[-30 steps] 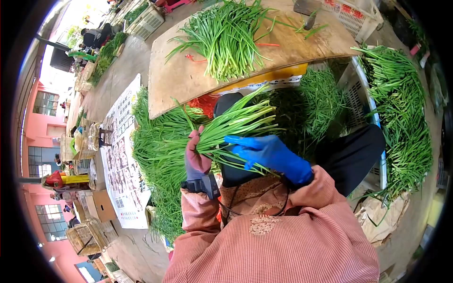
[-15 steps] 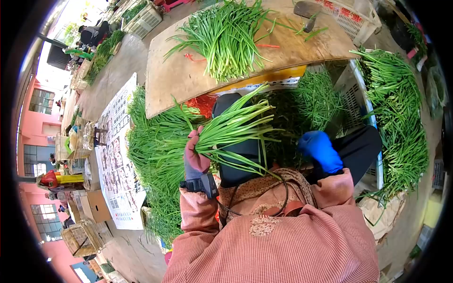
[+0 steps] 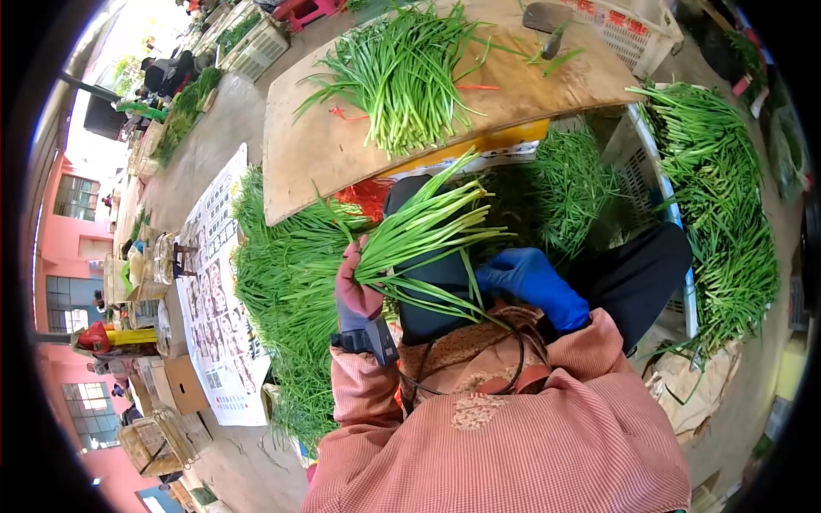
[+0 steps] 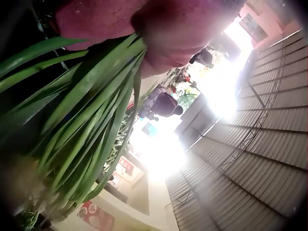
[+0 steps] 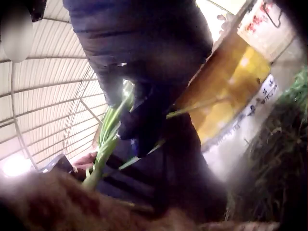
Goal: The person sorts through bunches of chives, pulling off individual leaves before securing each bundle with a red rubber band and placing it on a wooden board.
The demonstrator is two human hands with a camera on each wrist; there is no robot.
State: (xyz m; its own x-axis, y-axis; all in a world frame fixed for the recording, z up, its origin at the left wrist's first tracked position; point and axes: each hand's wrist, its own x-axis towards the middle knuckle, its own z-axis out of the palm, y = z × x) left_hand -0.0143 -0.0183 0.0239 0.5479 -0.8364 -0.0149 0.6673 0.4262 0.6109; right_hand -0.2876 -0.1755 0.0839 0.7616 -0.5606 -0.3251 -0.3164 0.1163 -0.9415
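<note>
In the head view my left hand [image 3: 359,286], in a pink and grey glove, grips a bunch of green chives [image 3: 428,227] with paler stem ends fanned to the right. Long leaves of the bunch [image 4: 96,115] run down from the glove in the left wrist view. My right hand [image 3: 534,282], in a blue glove, is low over my lap, its fingertips beside a few drooping stalks [image 3: 470,286]. Its fingers [image 5: 142,125] point downward in the right wrist view, close to green stalks [image 5: 108,130]; I cannot tell whether they pinch one.
A wooden board [image 3: 308,145] ahead bears a pile of chives [image 3: 402,81] and a blade with a dark handle [image 3: 547,21]. More chives [image 3: 286,282] are heaped at my left. A crate [image 3: 676,201] at right is piled with chives. A printed sheet [image 3: 214,299] lies on the left.
My right hand moved from the bunch out to the right, then came back left to the drooping stalks. My left hand kept its grip on the chives in nearly the same place.
</note>
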